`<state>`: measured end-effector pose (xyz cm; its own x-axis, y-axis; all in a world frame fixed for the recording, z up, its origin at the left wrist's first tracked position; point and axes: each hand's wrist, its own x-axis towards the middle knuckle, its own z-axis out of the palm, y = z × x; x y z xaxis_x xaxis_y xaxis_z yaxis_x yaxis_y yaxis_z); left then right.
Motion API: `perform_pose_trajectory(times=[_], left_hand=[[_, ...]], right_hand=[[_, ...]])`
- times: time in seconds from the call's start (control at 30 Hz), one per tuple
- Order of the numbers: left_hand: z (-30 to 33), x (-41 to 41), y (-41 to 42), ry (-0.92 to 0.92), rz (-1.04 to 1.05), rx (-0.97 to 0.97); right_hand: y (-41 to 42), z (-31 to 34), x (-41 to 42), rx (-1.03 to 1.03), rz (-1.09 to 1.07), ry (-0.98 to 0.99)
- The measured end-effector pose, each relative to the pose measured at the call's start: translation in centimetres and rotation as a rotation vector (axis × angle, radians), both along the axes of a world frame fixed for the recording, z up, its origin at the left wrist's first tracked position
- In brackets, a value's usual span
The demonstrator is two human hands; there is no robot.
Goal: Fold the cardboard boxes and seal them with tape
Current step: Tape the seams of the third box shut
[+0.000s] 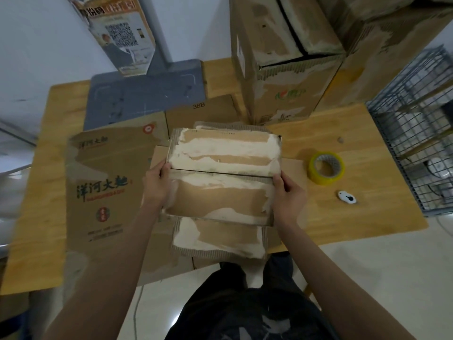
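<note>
A makeshift packing room, as we see it from above: a wooden desk crowded with flattened printed cartons, a roll of yellow tape and a small white cutter lying near it. Worn, torn shipping boxes stand stacked at the desk's far side, and a grey wire cage sits at its right edge. We note plain white walls, a pale tiled floor and a printed sign with a QR code leaning at the back, marks of a small back-office or stockroom rather than a home.
</note>
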<state>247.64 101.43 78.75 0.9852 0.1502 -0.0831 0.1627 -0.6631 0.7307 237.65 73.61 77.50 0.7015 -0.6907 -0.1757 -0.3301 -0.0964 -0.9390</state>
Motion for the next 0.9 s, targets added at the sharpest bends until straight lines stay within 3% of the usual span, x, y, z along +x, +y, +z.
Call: perform_pose_trajectory(times=[0.23,0.43,0.57,0.67,0.77,0.9], left_hand=[[-0.1,-1.6,-1.6,0.012,0.145,0.027],[-0.8,-2.7,-2.2,0.093,0.072,0.026],[-0.6,-5.1,-2.3,0.112,-0.174,0.183],[-1.0,-6.1,-2.4,0.085,-0.197,0.245],[-1.2,-5.4,-2.7,0.061,-0.214,0.312],[-1.3,-5.2,-2.2,0.068,-0.219,0.417]], right_hand=[[-3.4,2.1,3.7,-0.197,0.118,0.121],[-4.1,0.3,3.5,-0.238,0.327,0.175],[-3.8,-0.8,1.3,-0.298,0.459,0.091],[-4.2,-1.6,-0.1,-0.369,0.541,0.093],[-4.2,-1.2,0.6,-0.407,0.577,0.073],[-6.4,0.0,1.2,-0.310,0.531,0.129]])
